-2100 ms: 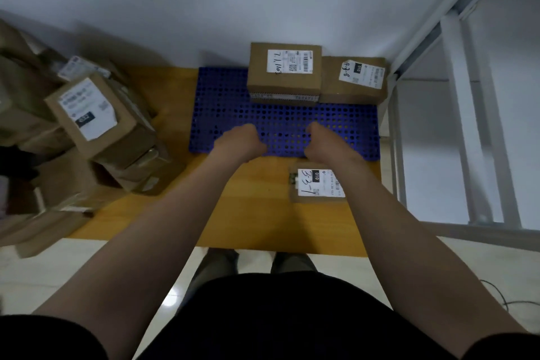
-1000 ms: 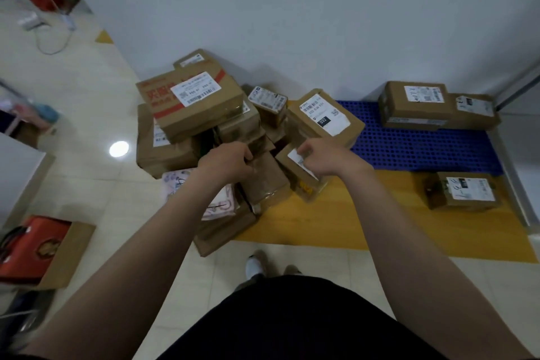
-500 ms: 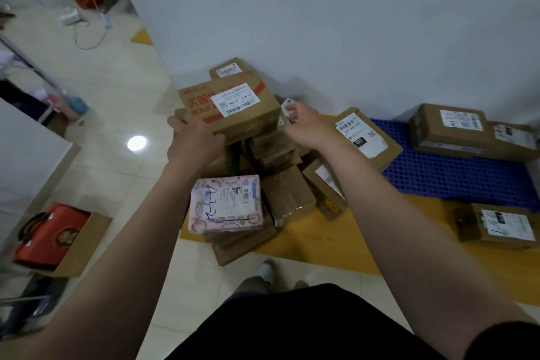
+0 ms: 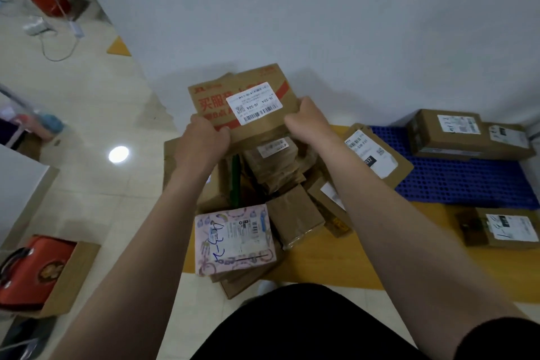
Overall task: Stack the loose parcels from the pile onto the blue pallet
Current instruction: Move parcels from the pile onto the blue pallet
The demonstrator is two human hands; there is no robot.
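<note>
**White wall, pale tiles: the top carton gripped at both ends**

Against the white wall (image 4: 321, 9), the red-printed carton (image 4: 248, 102) sits at the very top of the pile (image 4: 277, 175). It is tilted, with its white shipping label facing up. The left hand (image 4: 201, 140) curls round its near left corner. The right hand (image 4: 306, 123) clasps its right end, fingers wrapped over the edge. Whether it is already clear of the parcels beneath cannot be told.

The step in hand looks like lifting this carton off and carrying it right to the blue pallet (image 4: 467, 181). It should probably rise straight up before swinging across, because the smaller parcels below are loosely heaped and could slide. It should be kept level, with the grips at opposite ends. As a broad, flat box it would suit a base layer, set flush beside the two brown cartons (image 4: 444, 131) along the pallet's far edge.

The carton is matte corrugated card with crisp edges. The parcels under it are wrapped in wrinkled brown paper and glossy tape. A slanted labelled box (image 4: 374, 155) leans over the pallet's left edge. At the pile's near foot lies a pink printed parcel (image 4: 233, 240) with handwriting on it. The pallet is a rigid plastic grid of small holes, lying on a smooth yellow board (image 4: 336, 266). One more labelled box (image 4: 505, 228) rests on that board, just in front of the pallet. Further out, the glossy tiled floor (image 4: 87, 126) reflects a lamp, and a red bag (image 4: 29, 272) sits in an open carton.
</note>
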